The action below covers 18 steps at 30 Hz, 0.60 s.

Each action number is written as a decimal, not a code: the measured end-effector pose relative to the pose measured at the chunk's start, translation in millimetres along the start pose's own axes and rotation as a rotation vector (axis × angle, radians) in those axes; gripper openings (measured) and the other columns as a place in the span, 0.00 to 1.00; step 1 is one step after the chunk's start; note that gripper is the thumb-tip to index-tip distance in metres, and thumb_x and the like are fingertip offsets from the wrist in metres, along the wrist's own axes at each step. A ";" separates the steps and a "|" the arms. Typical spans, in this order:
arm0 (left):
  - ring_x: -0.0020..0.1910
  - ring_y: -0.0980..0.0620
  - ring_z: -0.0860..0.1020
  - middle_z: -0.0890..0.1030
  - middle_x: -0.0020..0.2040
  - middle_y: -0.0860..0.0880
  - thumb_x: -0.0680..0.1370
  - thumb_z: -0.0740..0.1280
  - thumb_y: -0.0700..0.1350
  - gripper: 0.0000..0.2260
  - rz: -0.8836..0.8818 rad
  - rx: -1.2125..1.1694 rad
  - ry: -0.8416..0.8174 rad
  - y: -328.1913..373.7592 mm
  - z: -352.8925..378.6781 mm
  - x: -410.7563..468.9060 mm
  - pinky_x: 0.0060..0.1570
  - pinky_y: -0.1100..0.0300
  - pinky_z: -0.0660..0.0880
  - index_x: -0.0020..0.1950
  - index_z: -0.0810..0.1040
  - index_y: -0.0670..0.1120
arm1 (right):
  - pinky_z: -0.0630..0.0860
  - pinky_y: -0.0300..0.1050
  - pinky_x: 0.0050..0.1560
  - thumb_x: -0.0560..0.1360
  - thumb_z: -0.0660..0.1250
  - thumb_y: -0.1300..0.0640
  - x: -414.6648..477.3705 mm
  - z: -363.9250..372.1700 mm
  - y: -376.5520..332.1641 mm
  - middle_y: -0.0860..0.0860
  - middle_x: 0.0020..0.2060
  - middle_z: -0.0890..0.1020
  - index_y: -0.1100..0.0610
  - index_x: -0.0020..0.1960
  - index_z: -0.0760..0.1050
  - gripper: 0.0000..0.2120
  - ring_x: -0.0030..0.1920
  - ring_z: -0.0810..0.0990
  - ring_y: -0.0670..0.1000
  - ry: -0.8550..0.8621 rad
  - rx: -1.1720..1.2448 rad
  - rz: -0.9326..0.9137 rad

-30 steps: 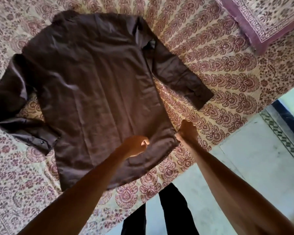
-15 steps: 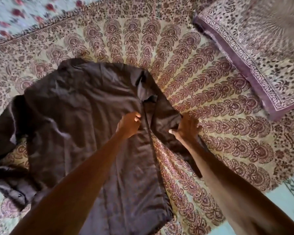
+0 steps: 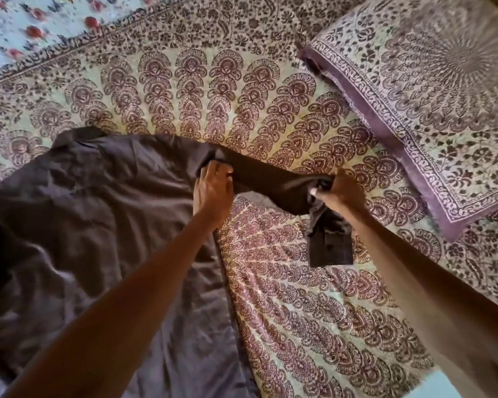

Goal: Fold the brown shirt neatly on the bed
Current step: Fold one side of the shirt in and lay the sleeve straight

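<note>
The brown shirt (image 3: 92, 214) lies spread, back up, over the left half of the patterned bed cover (image 3: 293, 305). Its right sleeve (image 3: 265, 176) stretches out to the right, lifted off the cover. My left hand (image 3: 213, 188) rests on the shirt at the shoulder, where the sleeve starts, fingers curled into the cloth. My right hand (image 3: 342, 188) is closed around the sleeve near its end, and the cuff (image 3: 328, 248) hangs down below it. The shirt's left sleeve runs out of view at the left edge.
A pillow (image 3: 431, 104) in the same maroon print lies at the upper right, close to my right hand. A light floral sheet (image 3: 26, 21) shows at the top left. The bed's edge and pale floor (image 3: 440, 386) sit at the bottom right.
Both hands moved up from the shirt's hem and side to the shoulder and sleeve. My right hand took hold of the right sleeve and pulled it out to the right. The view shifted up the bed.
</note>
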<state>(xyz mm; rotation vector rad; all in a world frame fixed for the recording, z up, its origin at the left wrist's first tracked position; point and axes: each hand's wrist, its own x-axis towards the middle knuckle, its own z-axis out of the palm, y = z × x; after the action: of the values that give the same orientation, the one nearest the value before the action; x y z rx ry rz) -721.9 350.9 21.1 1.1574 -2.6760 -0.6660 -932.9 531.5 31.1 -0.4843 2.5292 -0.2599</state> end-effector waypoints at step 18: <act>0.75 0.40 0.57 0.56 0.77 0.42 0.78 0.61 0.59 0.31 -0.032 0.231 -0.357 36.6 44.7 37.3 0.70 0.39 0.57 0.77 0.57 0.50 | 0.75 0.45 0.41 0.76 0.68 0.60 55.5 -111.5 56.7 0.59 0.46 0.82 0.64 0.53 0.76 0.08 0.39 0.78 0.54 0.183 -0.399 -0.053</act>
<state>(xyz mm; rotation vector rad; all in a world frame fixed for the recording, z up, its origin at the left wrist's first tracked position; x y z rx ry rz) -785.3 361.2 -3.5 1.2388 -3.1096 -0.6344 -1053.9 571.0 81.4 -0.7091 2.7578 0.1973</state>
